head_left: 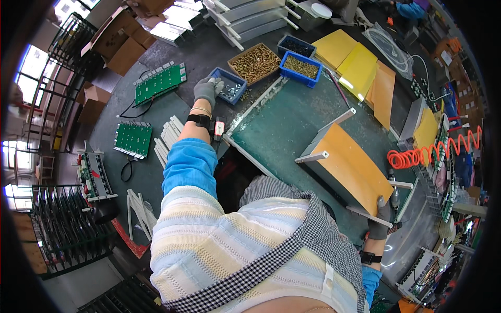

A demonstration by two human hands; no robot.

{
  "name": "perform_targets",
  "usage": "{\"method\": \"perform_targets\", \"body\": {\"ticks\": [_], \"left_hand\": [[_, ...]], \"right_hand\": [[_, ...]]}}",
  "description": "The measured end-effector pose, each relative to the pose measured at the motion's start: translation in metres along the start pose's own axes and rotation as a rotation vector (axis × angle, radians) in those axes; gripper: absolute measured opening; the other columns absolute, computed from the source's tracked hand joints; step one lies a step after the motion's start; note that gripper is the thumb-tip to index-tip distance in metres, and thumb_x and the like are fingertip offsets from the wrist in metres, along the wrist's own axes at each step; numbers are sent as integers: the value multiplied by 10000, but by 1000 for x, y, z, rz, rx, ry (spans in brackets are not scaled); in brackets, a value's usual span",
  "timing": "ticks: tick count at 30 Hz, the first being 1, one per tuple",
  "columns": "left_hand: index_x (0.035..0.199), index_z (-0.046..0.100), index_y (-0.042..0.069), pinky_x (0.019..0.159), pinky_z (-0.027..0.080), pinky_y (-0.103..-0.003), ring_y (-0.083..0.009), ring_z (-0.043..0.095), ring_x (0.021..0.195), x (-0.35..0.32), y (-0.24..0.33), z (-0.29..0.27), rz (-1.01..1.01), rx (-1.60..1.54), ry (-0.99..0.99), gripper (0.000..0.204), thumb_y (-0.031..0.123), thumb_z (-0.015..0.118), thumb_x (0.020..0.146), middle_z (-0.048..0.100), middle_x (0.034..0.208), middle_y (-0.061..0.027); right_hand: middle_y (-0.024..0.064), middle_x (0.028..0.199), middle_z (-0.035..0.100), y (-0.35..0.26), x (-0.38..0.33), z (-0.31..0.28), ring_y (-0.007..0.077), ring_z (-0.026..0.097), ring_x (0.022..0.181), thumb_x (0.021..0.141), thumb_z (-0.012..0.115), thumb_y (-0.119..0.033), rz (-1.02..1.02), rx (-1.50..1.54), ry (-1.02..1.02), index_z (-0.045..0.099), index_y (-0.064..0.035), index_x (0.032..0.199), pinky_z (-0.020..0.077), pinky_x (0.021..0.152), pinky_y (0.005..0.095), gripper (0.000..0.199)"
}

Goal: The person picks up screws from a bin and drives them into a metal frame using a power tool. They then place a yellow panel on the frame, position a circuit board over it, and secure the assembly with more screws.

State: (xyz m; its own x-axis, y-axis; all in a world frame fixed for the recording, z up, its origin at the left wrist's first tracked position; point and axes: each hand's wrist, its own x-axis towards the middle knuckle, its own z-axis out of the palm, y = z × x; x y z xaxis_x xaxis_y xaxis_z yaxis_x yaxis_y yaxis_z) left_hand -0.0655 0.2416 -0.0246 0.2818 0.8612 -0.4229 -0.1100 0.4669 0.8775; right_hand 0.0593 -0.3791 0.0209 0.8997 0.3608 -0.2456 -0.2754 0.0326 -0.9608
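Observation:
My left hand point(206, 90), in a grey glove, reaches to the near left rim of a small blue bin point(233, 93) holding small silvery parts. Its fingers look curled; what they hold, if anything, does not show. On the green work surface lies a box-like metal case point(347, 164) with an orange top sheet and pale posts sticking out at its corners. My right hand point(382, 213), also gloved, grips the near right corner of this case, a finger lying along the orange face. Right beside that hand is a slim powered screwdriver point(395, 195), partly hidden by the case.
Beyond the left hand stand a carton of brassy screws point(255, 63), a blue bin of small fasteners point(301, 70) and a dark bin point(296, 46). Green circuit boards point(159, 84) and white posts point(168, 140) lie left. Yellow sheets point(359, 70) and a coiled red hose point(412, 158) are right.

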Motion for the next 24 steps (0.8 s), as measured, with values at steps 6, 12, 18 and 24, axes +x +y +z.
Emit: {"method": "perform_targets", "body": {"ticks": [6, 12, 18, 24], "left_hand": [[1091, 548, 0, 523, 502, -229, -165, 632, 652, 1, -4, 0, 183, 403, 24, 212, 119, 495, 923, 654, 927, -133], [1170, 471, -19, 542, 522, -208, -188, 644, 725, 0, -1, 5, 62, 171, -24, 277, 121, 477, 931, 650, 967, -141], [1123, 515, -12, 654, 550, -269, -249, 632, 884, 13, -3, 2, -38, 22, -7, 237, 80, 504, 905, 652, 929, -141], [961, 649, 25, 818, 497, -325, -261, 630, 952, 19, 13, 10, 463, 1558, -419, 227, 111, 603, 757, 667, 949, -143]], "right_hand": [[119, 1295, 455, 0, 0, 1, 207, 474, 1162, 888, 553, -275, -14, 7, -13, 338, 18, 1338, 380, 974, 309, 578], [118, 1307, 443, -4, -2, 3, 208, 454, 1183, 879, 567, -291, 0, 6, -29, 335, 13, 1342, 359, 993, 313, 601], [115, 1304, 446, -4, -2, 5, 205, 457, 1178, 873, 574, -290, 14, 17, -21, 341, 10, 1340, 360, 990, 312, 602], [118, 1287, 459, -6, -4, 5, 204, 473, 1156, 867, 581, -298, 11, 36, -21, 352, 11, 1331, 374, 974, 311, 603]]}}
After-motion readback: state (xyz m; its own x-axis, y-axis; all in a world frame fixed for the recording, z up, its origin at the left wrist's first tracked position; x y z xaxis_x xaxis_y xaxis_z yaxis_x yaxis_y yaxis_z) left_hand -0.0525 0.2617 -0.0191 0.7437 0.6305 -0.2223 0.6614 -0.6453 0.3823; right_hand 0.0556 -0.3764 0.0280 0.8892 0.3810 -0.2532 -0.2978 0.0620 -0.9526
